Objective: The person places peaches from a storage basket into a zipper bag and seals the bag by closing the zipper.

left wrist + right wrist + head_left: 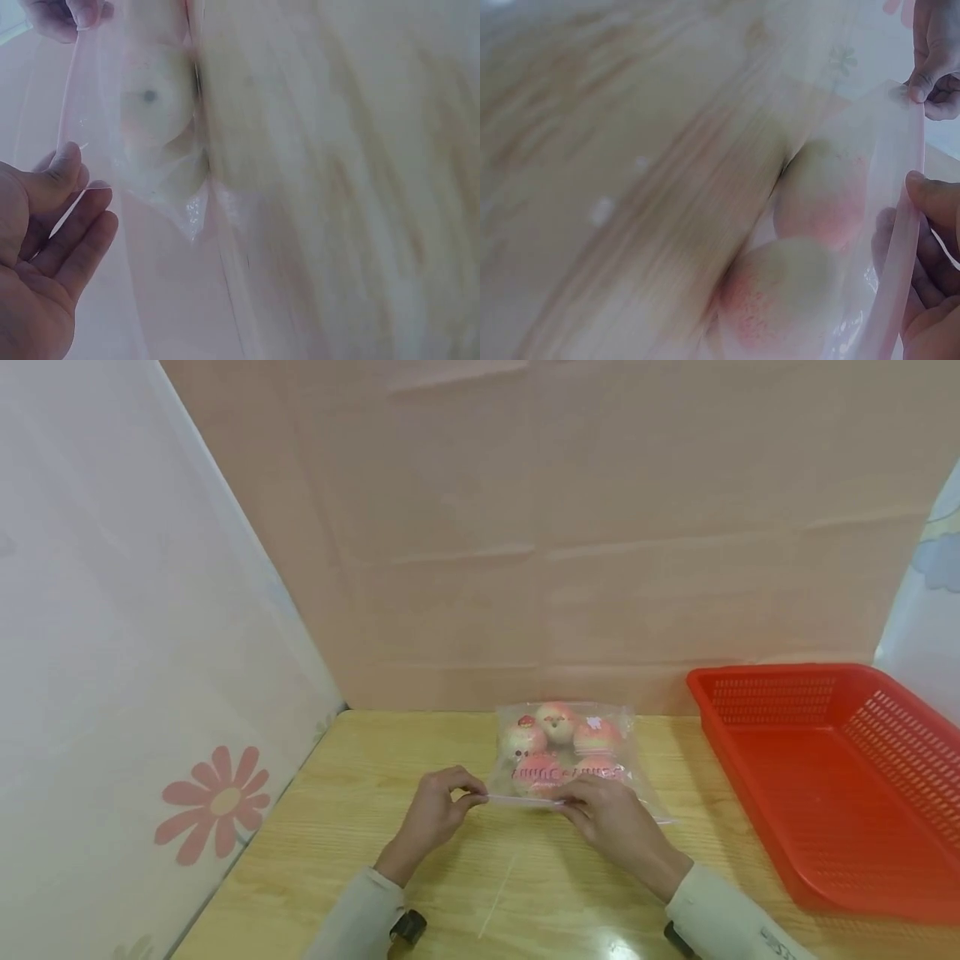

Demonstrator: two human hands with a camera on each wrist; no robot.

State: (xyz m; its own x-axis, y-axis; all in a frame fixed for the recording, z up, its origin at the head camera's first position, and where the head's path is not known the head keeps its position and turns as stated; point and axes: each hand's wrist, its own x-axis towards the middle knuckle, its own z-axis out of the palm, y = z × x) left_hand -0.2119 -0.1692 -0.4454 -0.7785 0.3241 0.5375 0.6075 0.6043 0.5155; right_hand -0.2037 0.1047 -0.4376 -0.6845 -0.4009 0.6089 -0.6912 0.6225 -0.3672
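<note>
A clear zip bag (564,745) with red print lies on the wooden table, holding several pink-and-cream peaches (557,722). My left hand (442,806) pinches the near left corner of the bag's pink zip edge between thumb and fingers. Along the same edge, right of the middle, my right hand (611,817) pinches the strip. In the left wrist view, the left thumb (66,161) presses the strip while the lower fingers extend loosely. The right wrist view shows the right thumb (934,199) on the strip, two peaches (780,296) behind the film.
A red plastic basket (817,810) with slotted walls stands on the right of the table (337,827). A beige covering hangs behind the table, and a white flowered sheet (217,802) borders the left side.
</note>
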